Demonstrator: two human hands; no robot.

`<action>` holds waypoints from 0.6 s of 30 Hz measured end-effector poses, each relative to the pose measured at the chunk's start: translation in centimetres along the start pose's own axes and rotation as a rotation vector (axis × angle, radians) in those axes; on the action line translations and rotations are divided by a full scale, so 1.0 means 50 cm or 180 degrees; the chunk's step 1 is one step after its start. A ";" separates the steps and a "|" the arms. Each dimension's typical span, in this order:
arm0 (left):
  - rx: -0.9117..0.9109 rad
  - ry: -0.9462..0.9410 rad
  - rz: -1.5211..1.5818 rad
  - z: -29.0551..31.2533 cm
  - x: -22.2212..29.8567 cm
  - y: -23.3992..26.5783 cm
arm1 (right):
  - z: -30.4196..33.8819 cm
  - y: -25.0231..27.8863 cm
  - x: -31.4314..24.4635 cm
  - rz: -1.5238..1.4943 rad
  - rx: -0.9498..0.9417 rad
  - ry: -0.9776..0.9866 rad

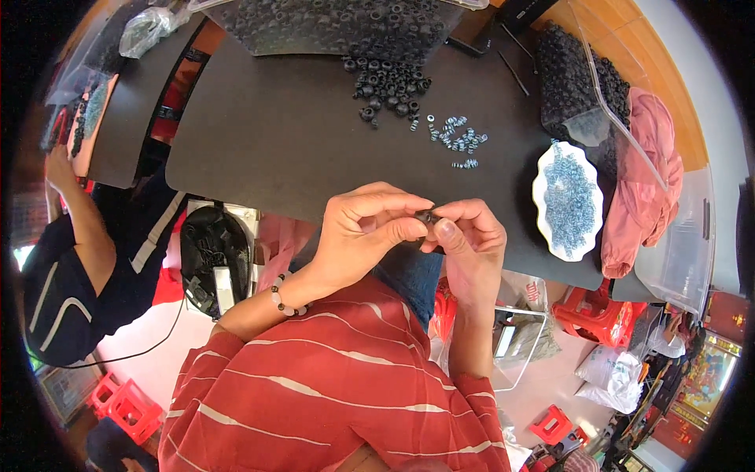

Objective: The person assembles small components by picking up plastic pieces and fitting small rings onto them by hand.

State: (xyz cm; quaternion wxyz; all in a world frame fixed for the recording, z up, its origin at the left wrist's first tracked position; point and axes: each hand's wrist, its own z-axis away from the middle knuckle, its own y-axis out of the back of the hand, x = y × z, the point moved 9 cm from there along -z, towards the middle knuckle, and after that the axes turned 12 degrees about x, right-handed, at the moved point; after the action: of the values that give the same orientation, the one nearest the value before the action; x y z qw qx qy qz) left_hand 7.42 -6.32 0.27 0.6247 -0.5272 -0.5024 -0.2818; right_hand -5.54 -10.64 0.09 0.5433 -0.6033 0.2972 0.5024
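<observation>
In front of my chest, at the table's near edge, both hands meet around a small black part point(427, 215). My left hand point(354, 236) pinches it between thumb and fingers. From the other side, my right hand point(472, 240) closes thumb and index finger on the same part. Its exact shape is mostly hidden by fingertips. Beyond the hands lie loose small metal coil springs point(464, 140). Farther back is a heap of round black plastic parts with holes point(389, 86). To the right, a white scalloped dish point(542, 189) holds many more springs.
A clear bin of black parts point(338, 27) stands at the back, another bin point(578, 86) at the right. Pink cloth point(645, 189) hangs beside the dish. Thin dark rods point(513, 75) lie back right. At the left, another person's arm point(82, 212) reaches to a neighbouring table.
</observation>
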 end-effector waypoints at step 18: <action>-0.0180 0.0275 -0.0003 0.006 -0.018 -0.031 | 0.020 0.048 0.028 -0.0932 0.0182 -0.0409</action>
State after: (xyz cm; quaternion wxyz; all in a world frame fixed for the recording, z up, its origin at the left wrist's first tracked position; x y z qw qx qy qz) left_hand 5.64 -6.62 -0.02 0.6305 -0.5318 -0.4670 -0.3187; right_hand -7.57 -9.97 -1.94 0.6456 -0.5911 0.1848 0.4467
